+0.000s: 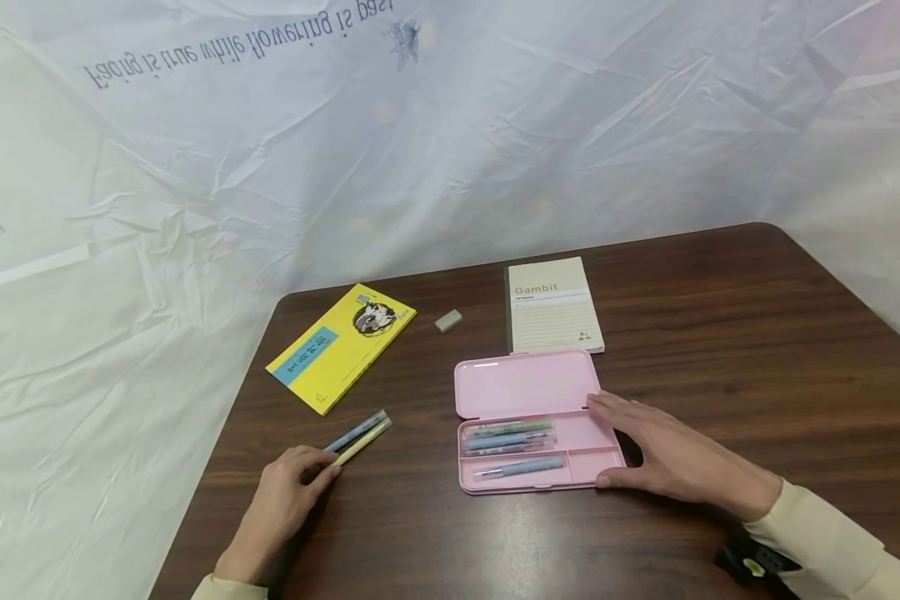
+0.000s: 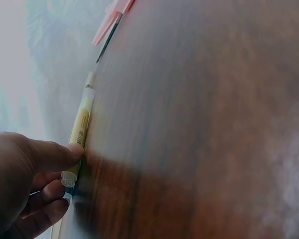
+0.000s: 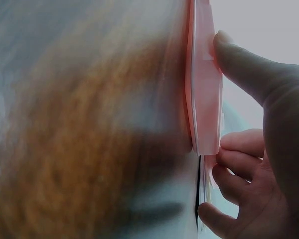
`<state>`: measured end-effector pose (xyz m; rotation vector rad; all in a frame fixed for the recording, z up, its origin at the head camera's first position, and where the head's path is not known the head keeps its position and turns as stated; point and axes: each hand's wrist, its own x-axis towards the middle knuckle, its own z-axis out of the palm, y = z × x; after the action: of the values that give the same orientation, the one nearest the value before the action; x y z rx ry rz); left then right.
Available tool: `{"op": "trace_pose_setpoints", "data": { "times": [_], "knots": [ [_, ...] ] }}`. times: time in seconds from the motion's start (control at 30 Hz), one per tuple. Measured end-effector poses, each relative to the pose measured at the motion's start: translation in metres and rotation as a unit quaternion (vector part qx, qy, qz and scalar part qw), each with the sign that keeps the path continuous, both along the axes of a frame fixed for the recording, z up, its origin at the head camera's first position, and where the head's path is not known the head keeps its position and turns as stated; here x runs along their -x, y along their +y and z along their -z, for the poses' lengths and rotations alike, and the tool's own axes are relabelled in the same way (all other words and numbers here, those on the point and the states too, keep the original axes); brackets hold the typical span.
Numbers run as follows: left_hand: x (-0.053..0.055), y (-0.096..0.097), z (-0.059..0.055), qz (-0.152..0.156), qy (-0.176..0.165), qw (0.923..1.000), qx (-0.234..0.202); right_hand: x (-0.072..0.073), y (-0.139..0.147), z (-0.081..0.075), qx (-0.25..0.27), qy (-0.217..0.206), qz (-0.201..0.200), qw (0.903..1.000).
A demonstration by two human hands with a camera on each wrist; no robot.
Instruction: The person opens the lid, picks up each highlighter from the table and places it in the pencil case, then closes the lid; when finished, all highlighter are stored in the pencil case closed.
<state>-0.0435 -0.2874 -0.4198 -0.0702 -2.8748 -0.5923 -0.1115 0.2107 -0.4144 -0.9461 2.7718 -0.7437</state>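
Bare table [image 1: 757,333] was left open beyond and outward of the right hand [image 1: 667,454], whose inner side was blocked by the open pink pencil case [image 1: 528,387], with a notebook [image 1: 553,304] lying just past its raised lid. Ahead of the left hand [image 1: 288,500], the two pens [image 1: 360,437] and a yellow book [image 1: 341,346] were set in the way. A free strip of wood was kept between the hands.
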Motion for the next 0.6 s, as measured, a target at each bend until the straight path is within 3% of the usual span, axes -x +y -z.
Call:
{"op": "trace_pose_setpoints", "data": {
  "times": [0.33,0.47,0.6],
  "knots": [
    [0.0,0.001,-0.002,0.004,0.008,1.0,0.002,-0.001,0.001,0.0,0.004,0.004,-0.001,1.0],
    [-0.001,0.007,-0.007,0.019,0.041,0.999,0.005,-0.001,0.001,0.0,0.005,0.004,-0.002,1.0],
    [0.0,0.016,-0.013,0.054,0.093,0.9942,0.008,-0.001,0.001,0.001,0.006,0.002,-0.001,1.0]
  ]
}}
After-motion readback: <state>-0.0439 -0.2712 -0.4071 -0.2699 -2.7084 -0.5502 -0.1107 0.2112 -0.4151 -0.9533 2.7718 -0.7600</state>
